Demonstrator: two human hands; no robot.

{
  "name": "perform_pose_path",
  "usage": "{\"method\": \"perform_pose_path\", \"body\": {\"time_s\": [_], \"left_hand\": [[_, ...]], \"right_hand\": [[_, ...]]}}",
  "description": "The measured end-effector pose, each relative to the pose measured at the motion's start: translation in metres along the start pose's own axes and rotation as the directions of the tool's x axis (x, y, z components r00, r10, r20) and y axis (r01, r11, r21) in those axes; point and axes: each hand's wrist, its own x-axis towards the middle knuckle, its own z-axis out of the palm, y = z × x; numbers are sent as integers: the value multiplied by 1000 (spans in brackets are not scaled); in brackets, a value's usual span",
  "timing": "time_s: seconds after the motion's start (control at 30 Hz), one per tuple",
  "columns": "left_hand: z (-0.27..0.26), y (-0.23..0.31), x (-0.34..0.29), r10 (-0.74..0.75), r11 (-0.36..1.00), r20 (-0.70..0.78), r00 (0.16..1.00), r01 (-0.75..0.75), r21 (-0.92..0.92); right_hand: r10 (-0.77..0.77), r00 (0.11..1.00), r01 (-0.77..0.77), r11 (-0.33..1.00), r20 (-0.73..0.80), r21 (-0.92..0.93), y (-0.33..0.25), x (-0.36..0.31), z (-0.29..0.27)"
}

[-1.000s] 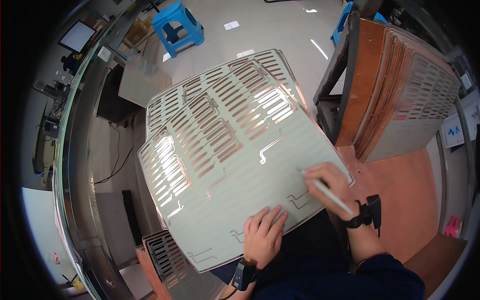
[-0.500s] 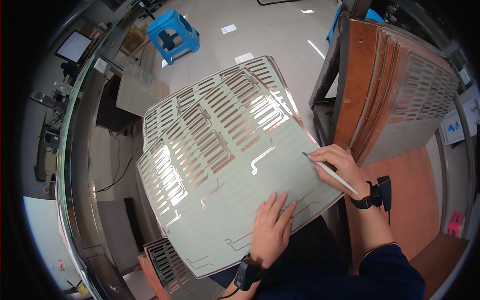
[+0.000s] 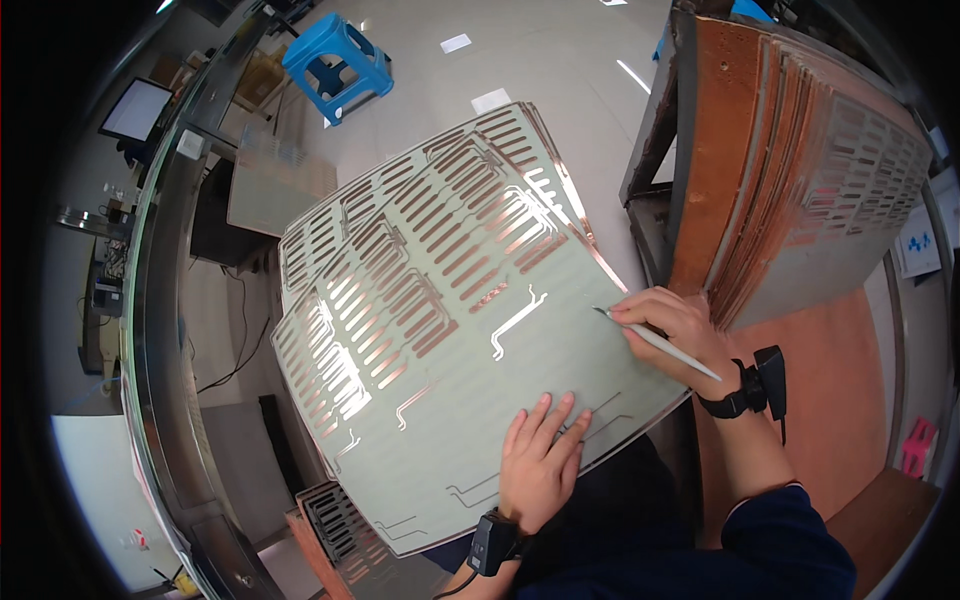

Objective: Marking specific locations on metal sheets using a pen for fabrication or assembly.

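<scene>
Since 1 second ago, the right hand (image 3: 672, 325) has travelled from the sheet's lower right area up along its right edge, and the left hand (image 3: 538, 462) has slid up and rightward with it; the sheet (image 3: 440, 330) now fills more of the view.

Right hand: clenched in a pen grip around a thin white tool (image 3: 655, 342), tip touching the sheet just inside its right edge. Left hand: released, fingers spread, palm pressed flat on the sheet's lower part. Both wrists carry black bands.

Sheet: large, pale green, thin, tilted across the person's lap, near edge over the dark trousers. Rows of short copper slots cover its upper and left parts; the lower right part is mostly bare, with a few thin angular copper traces. Strong glare lies on the left and upper middle. 1 more patterned sheet shows behind its top edge.

Surroundings: a stack of boards (image 3: 790, 190) stands on edge at the right, copper-brown sides and a slotted grey face, just beside the right hand. An orange-brown bench (image 3: 850, 400) lies under it. Pale glossy floor beyond, with a blue stool (image 3: 338, 62) at upper left. A monitor (image 3: 135, 110) sits at far left beside a long curved metal rail (image 3: 160, 330). Another slotted panel (image 3: 335, 520) lies low, below the sheet.
</scene>
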Motion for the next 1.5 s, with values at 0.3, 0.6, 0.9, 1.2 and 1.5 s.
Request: {"method": "perform_pose_path", "body": {"time_s": [0.3,0.6,0.9,1.2,1.5], "left_hand": [[1,0,1,28,999,-22,999,-27,47],[6,-1,-3,39,999,-53,998,-37,33],[3,-1,-1,31,999,-44,999,-30,31],[2,1,0,38,999,-43,998,-37,19],[5,-3,0,77,994,-70,995,-72,78]], "right_hand": [[-97,991,92,994,-94,-52,4,-5,9],[-46,996,49,998,-75,40,14,-3,14],[-58,995,62,997,-76,53,23,12,18],[-40,997,45,996,-68,75,27,21,20],[-99,994,104,991,-54,84,29,25,17]]}}
